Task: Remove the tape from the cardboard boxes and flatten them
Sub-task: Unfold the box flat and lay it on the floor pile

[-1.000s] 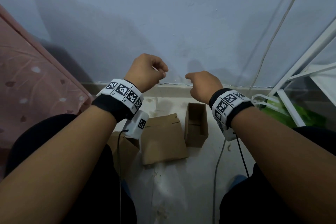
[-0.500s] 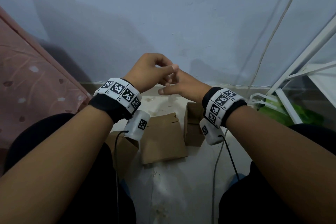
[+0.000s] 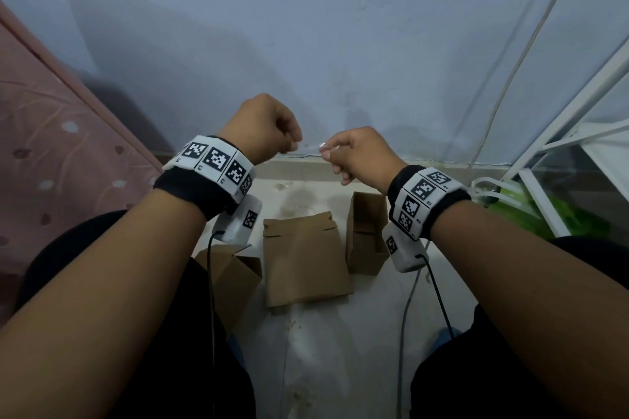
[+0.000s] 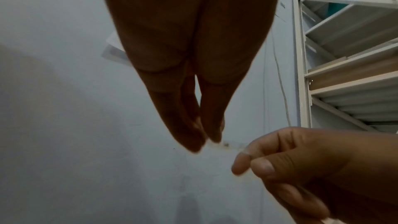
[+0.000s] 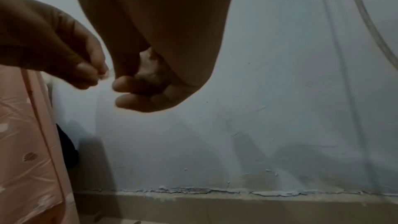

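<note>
A thin strip of clear tape stretches between my two raised hands in front of the wall. My left hand pinches its left end between closed fingertips. My right hand pinches the other end, its remaining fingers curled. The tape shows faintly in the left wrist view. On the floor below lie a flattened cardboard box, an open upright box to its right, and another open box partly hidden under my left wrist.
A pink patterned mattress lines the left side. A white metal shelf rack and a green bag stand at the right. Cables trail across the floor between my knees. The wall is close ahead.
Half a second ago the hands met at the fingertips. They have since drawn apart sideways, and the tape strip is now pulled out between them.
</note>
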Demonstrator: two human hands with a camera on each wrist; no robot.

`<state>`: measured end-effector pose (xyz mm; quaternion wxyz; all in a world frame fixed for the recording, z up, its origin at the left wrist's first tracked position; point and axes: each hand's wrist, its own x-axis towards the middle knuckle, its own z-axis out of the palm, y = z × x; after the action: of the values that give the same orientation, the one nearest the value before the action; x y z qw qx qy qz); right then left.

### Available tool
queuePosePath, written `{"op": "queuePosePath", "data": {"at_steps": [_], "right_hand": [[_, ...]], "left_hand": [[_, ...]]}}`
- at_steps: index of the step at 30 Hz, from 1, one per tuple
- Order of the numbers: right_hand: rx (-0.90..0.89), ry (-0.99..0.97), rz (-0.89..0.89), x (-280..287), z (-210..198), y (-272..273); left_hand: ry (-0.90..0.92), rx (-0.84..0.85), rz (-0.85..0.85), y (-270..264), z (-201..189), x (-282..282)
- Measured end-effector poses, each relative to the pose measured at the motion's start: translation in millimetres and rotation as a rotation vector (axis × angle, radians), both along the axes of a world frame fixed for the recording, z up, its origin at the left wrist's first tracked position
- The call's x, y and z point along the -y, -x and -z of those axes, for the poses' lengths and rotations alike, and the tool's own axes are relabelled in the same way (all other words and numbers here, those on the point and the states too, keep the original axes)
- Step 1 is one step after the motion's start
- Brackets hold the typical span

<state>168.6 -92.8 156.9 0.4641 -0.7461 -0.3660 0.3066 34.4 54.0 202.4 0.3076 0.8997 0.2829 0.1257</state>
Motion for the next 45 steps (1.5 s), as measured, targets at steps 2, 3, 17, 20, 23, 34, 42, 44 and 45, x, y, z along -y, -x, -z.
{"op": "queuePosePath", "data": {"at_steps": [2, 3, 17, 20, 23, 34, 42, 44, 45], "right_hand": [[-0.001, -0.067, 0.066, -1, -1, -3], [-0.015, -0.097, 0.083, -1, -3, -4], [-0.070, -0.233, 0.235, -4, -7, -3], [-0.125, -0.201, 0.172, -5, -10, 2], [-0.268, -0.169, 0.093, -5, -14, 8], [-0.437, -0.143, -0.021, -5, -20, 15], [-0.600, -0.325, -0.020, -5, -23, 11], [-0.682, -0.385, 0.008, -5, -22, 9], [-0.707, -0.411, 0.036, -5, -22, 6]], "left_hand": [[0.024, -0.100, 0.032, 1, 2, 0], [0.023, -0.115, 0.052, 2, 2, 2], [0.368, 0.099, 0.117, -12, 12, 27], [0.415, 0.236, 0.012, -12, 12, 27], [0.461, 0.280, -0.063, -14, 17, 27], [-0.157, 0.326, -0.044, -19, 24, 35], [-0.057, 0.378, -0.009, -24, 23, 35], [-0.114, 0.331, 0.033, -29, 31, 32], [-0.155, 0.310, 0.054, -31, 34, 32]]}}
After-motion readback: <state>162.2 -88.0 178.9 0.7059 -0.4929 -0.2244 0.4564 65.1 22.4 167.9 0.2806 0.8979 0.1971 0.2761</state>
